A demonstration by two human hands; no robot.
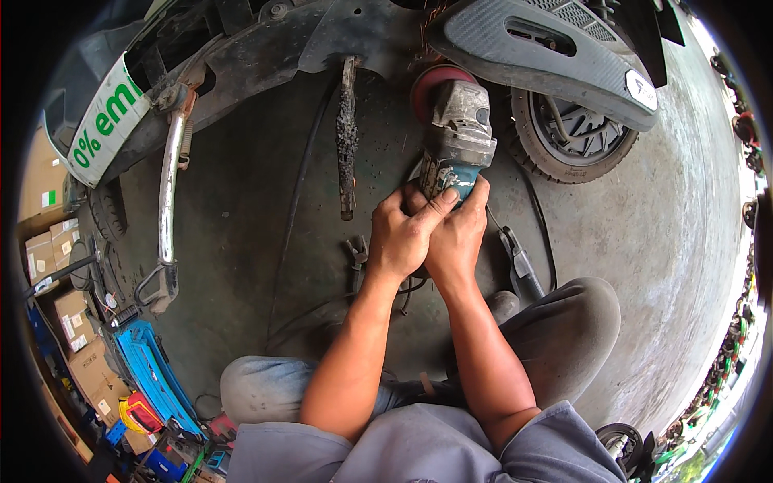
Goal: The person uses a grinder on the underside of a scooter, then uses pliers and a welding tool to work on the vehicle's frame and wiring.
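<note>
Both my hands are wrapped around the body of an angle grinder (pixel 463 133), a worn grey-headed tool with a teal housing. My left hand (pixel 400 233) grips it from the left, its thumb laid across the right hand. My right hand (pixel 456 237) is closed round the right side of the body. The grinder's reddish disc (pixel 431 87) is up by the lower edge of a vehicle's dark metal frame (pixel 362 36). Orange sparks show just above the disc; the exact contact spot is hidden. Left of the grinder, a crusted, rough metal rod (pixel 347 133) extends down from the frame.
A black vehicle side cover (pixel 555 60) and a wheel (pixel 576 137) are at upper right. A silver stand leg (pixel 171 177) juts down at left. Cables, a clamp (pixel 357 252) and a grey-handled tool (pixel 523 266) lie on the floor. Cardboard boxes (pixel 93 374) line the left.
</note>
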